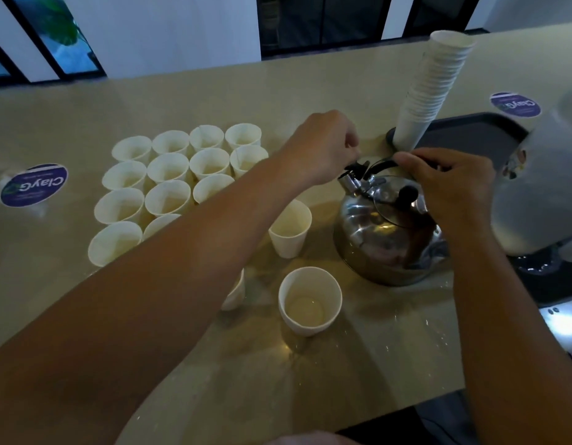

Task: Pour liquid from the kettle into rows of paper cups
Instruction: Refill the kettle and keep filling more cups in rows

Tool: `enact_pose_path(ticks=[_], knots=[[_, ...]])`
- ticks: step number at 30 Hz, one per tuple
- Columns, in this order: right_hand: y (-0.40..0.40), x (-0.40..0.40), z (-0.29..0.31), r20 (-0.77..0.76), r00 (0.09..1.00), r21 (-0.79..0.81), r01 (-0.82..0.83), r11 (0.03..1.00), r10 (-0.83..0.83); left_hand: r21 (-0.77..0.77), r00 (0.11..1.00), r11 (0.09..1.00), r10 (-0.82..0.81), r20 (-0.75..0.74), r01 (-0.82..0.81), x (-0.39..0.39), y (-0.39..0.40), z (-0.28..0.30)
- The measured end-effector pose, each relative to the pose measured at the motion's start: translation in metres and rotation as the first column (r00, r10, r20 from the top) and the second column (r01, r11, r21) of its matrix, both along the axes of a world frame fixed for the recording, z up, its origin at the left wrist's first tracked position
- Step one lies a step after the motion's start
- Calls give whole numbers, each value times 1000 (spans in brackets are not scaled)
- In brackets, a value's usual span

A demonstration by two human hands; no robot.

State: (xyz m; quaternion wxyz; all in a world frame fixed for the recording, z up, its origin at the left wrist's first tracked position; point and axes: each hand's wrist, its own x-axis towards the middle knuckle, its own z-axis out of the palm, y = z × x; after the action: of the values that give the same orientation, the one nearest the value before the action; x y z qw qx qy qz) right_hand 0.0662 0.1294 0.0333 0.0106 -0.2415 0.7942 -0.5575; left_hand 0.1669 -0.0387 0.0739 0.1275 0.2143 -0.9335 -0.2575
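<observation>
A shiny steel kettle [384, 232] with a black handle and lid knob stands on the beige counter [214, 97]. My right hand [451, 187] grips the black handle from above. My left hand [323, 146] reaches across and pinches the black cap at the kettle's spout. Several white paper cups [169, 175] stand in rows at the left, partly hidden by my left forearm. One cup [291, 228] stands just left of the kettle, another cup [308, 300] in front of it. A third cup [236, 292] peeks out under my forearm.
A tall leaning stack of paper cups [432, 88] rises behind the kettle on a dark tray [477, 136]. Round purple stickers [34, 184] lie on the counter at left and far right. A white appliance [541, 194] sits at the right edge. Water drops glisten near the kettle.
</observation>
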Motion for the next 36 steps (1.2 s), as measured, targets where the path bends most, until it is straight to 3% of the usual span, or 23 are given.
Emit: enact_pose_path(ticks=[5, 10, 18, 23, 36], knots=[[4, 2, 10, 14, 993, 18, -117, 993, 117, -30, 999, 999, -33, 0, 33, 3, 1, 0], [2, 0, 27, -64, 980, 25, -188, 982, 189, 9, 1000, 1000, 0, -1, 0, 17, -7, 8], [-7, 9, 58, -130, 915, 139, -363, 921, 381, 70, 1000, 998, -5, -26, 7, 45, -11, 30], [-17, 14, 66, -144, 874, 206, -432, 878, 464, 119, 999, 993, 3, 42, -8, 57, -12, 33], [-41, 18, 81, -220, 789, 396, -464, 792, 573, 234, 995, 972, -15, 103, -9, 65, -21, 31]])
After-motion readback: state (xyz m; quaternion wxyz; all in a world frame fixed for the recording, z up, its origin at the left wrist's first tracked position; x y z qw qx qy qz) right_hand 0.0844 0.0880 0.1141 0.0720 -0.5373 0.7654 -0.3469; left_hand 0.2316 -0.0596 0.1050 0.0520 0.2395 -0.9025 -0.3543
